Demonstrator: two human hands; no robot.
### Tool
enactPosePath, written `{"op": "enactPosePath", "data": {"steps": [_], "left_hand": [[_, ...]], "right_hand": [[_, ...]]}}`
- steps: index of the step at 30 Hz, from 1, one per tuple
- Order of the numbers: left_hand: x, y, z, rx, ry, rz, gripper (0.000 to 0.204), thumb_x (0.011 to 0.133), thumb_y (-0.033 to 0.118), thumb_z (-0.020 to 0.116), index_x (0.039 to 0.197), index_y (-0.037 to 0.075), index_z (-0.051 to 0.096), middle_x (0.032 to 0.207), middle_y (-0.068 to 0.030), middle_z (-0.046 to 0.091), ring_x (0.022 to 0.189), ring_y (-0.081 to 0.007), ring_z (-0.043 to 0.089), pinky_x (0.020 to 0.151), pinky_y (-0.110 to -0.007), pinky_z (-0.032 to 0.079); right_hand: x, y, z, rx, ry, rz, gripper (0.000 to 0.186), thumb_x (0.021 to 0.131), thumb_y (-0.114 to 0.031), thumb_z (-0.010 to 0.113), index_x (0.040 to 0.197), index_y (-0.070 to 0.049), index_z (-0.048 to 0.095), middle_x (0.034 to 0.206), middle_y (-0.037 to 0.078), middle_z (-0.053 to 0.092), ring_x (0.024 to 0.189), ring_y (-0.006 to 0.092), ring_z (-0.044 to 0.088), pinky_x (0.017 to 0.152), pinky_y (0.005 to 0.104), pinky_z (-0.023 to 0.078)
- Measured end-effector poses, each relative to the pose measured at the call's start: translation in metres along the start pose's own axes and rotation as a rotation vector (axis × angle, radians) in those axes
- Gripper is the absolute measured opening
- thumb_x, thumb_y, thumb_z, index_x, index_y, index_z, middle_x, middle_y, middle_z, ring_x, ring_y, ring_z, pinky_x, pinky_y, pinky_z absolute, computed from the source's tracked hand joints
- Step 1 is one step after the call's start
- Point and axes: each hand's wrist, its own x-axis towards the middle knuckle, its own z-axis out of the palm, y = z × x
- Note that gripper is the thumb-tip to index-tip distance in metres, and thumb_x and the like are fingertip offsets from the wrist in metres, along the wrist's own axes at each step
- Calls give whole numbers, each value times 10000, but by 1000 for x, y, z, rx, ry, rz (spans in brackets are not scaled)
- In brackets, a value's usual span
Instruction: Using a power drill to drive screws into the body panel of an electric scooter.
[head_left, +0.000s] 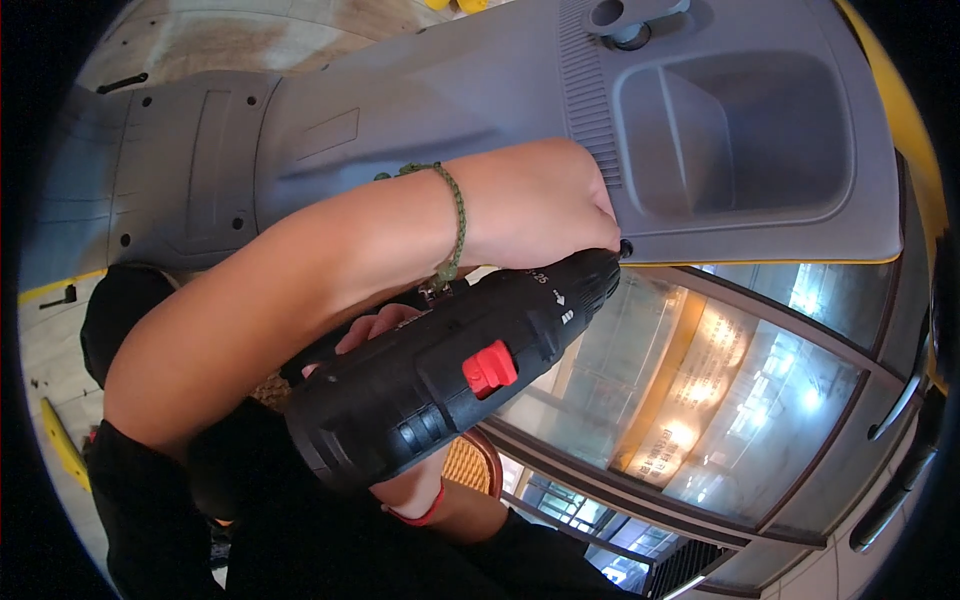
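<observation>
Grey trim panel (480, 110) above; hands press black drill (450, 370) beside window glass (700, 400)

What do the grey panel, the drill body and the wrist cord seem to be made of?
Panel: probably moulded plastic, matte grey, with ribs and a formed recess.
Drill: hard black plastic, fine-textured, slightly shiny; its red switch looks like smoother plastic.
Cord: braided green fibre, perhaps nylon; the weave shows, but the exact fibre cannot be told.
</observation>
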Motion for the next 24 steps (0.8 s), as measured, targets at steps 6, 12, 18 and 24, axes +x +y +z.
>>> {"op": "enactPosePath", "data": {"steps": [6,12,18,24], "left_hand": [[1,-2,-1,-3,11,-17,312,867,246,626,1004,-23,703,797,-98,703,678,-116,614,644,-260,487],[0,-6,-3,-30,3,-21,343,868,278,627,1008,-26,701,804,-95,700,685,-106,603,632,-259,480],[3,-9,-8,-47,-42,-61,370,874,327,623,1015,-3,711,805,-73,695,702,-102,604,632,-241,483],[2,-7,-12,-10,-60,-61,376,879,335,618,997,-9,711,769,-52,676,687,-91,589,630,-244,480]], "right_hand": [[2,3,-4,54,-20,-10,521,889,-364,610,1286,-82,424,1157,99,449,1091,254,449,908,568,477],[1,3,2,-136,-71,-5,517,939,-361,531,1365,-112,379,1353,100,440,1269,249,395,1035,549,365],[9,2,15,-203,45,-115,319,762,41,671,1068,8,586,1044,86,615,975,211,588,894,347,445],[20,11,16,-354,1,-294,286,776,49,651,1054,10,591,1024,82,615,952,207,587,883,344,445]]}}
